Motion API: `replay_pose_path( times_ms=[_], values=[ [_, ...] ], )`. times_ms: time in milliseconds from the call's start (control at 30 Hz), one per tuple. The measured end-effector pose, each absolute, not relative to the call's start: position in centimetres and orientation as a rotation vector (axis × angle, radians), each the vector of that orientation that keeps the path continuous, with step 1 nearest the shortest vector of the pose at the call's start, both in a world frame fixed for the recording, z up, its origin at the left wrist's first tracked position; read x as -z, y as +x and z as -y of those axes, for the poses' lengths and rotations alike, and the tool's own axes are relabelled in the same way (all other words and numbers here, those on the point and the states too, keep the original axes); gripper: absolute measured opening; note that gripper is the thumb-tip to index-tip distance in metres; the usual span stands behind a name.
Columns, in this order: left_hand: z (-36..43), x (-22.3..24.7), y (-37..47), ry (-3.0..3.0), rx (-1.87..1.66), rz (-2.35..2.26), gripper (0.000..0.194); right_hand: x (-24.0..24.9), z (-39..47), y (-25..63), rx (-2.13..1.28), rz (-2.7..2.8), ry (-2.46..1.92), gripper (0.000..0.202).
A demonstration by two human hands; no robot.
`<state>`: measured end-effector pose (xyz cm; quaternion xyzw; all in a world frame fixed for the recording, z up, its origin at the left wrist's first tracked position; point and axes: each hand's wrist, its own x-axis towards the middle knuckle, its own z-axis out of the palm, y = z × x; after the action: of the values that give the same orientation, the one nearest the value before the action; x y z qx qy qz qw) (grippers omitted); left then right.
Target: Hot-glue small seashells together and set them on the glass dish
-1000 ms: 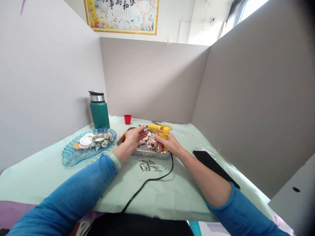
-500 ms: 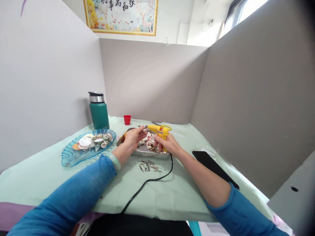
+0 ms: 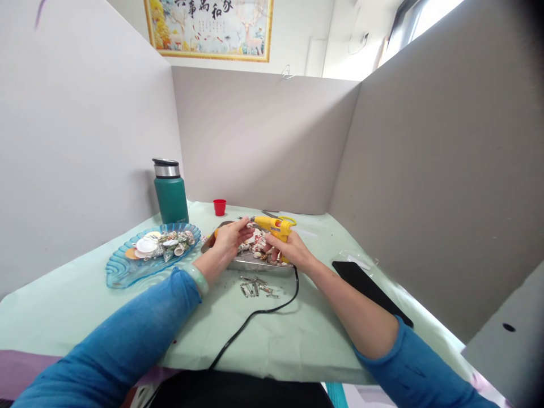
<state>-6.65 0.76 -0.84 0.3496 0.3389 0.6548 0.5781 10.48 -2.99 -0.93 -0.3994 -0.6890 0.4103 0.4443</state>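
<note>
My right hand [image 3: 287,248] is wrapped round the handle of a yellow glue gun [image 3: 274,226], its nozzle pointing left. Between the fingertips of my left hand [image 3: 232,237] is a small speckled shell [image 3: 250,225], right at the nozzle. Whether the nozzle touches the shell I cannot make out. Both hands are above a metal tray [image 3: 259,265] that holds many small shells [image 3: 257,245]. From the glue gun a black cord [image 3: 255,313] runs down toward the table's front edge. Several metal safety pins [image 3: 256,287] lie in front of the tray.
On the left, a blue glass dish [image 3: 121,272] bears larger shells [image 3: 170,243]. Behind it stand a green bottle [image 3: 170,198] and a red cup [image 3: 220,207]. A black flat object [image 3: 369,292] lies at the right. Grey partitions [image 3: 266,141] enclose the table.
</note>
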Motion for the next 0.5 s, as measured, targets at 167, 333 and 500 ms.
replay_pose_path(
  times_ms=[167, 333, 500],
  values=[
    [-0.87, 0.93, -6.69, 0.817, -1.530, -0.797, 0.011, 0.70, 3.19, 10.41, -1.004, 1.702, -1.005, 0.028],
    [-0.78, 0.81, -6.61, 0.814, -1.528, -0.808, 0.009, 0.73, 3.17, 10.46, -0.980, 1.718, -1.018, 0.028],
    [-0.74, 0.83, -6.59, 0.818, -1.534, -0.805, 0.006, 0.77, 3.20, 10.40, -0.986, 1.712, -1.001, 0.030]
  ],
)
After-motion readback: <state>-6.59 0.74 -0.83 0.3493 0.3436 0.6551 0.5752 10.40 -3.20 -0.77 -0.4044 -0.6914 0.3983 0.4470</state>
